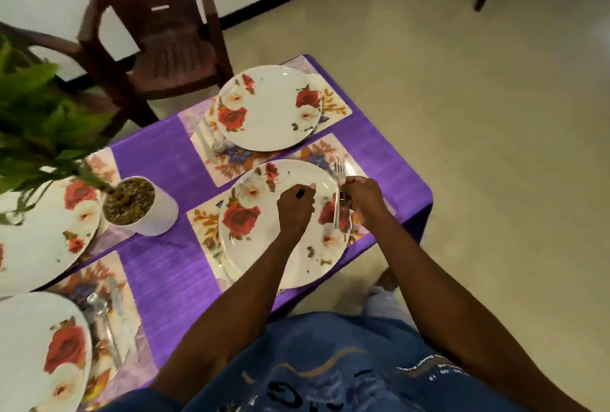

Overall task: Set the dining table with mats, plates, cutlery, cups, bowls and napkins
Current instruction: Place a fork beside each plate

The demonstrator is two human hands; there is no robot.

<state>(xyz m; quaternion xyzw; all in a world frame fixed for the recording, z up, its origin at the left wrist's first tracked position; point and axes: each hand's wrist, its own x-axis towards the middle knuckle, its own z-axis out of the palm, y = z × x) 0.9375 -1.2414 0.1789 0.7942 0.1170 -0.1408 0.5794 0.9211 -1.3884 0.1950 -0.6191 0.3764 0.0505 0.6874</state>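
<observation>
A rose-patterned white plate (260, 246) lies on a floral mat (203, 223) at the near right corner of the purple table. My right hand (364, 198) grips a fork (339, 169) and more cutlery over the plate's right rim, tines pointing away. My left hand (295, 207) hovers over the plate's middle with fingers curled; nothing shows in it. A second plate (270, 108) sits on its mat (336, 108) beyond, with cutlery (206, 141) at its left.
A white pot (148, 210) with a green plant (43, 114) stands mid-table. Two more plates (43, 240) (36, 352) lie at the left, cutlery (109, 316) between them. A dark plastic chair (155, 32) stands behind the table. Floor lies to the right.
</observation>
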